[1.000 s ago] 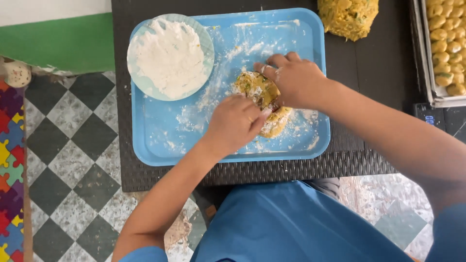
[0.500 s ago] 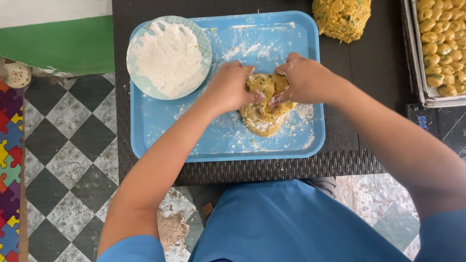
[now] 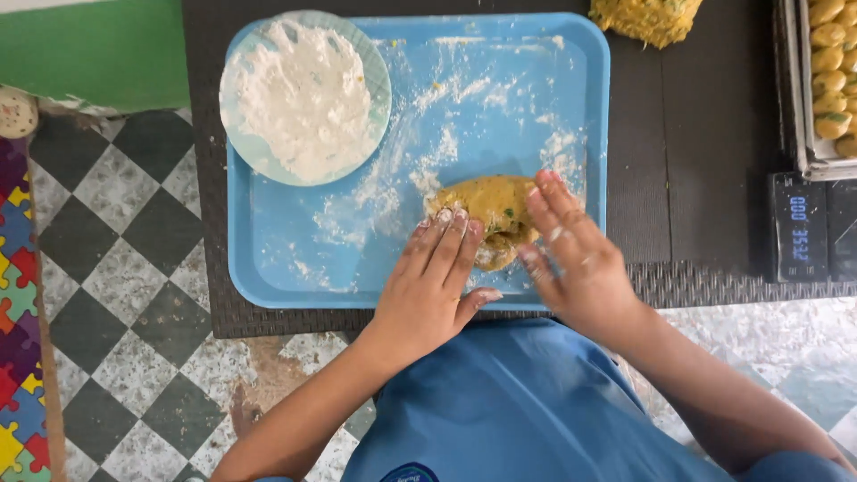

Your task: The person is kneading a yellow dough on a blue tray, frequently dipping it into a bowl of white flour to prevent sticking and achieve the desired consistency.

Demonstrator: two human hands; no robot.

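Observation:
A yellow-orange lump of dough (image 3: 488,207) flecked with green lies on a floured blue tray (image 3: 295,268). My left hand (image 3: 433,286) rests flat with its fingertips on the dough's near-left edge. My right hand (image 3: 573,254) stands on its edge against the dough's right side, fingers straight and dusted with flour. Both hands press against the dough from the near side; neither is closed around it.
A pale round plate of white flour (image 3: 303,94) sits on the tray's far left corner. A bigger dough mass (image 3: 644,18) lies beyond the tray. A tray of shaped dough pieces (image 3: 830,80) and a small black scale (image 3: 799,228) are on the right. The dark mat (image 3: 678,134) covers the table.
My hands have come back toward me, from gripping the top of the dough to lying flat against its near side. The dough looks flatter and smoother.

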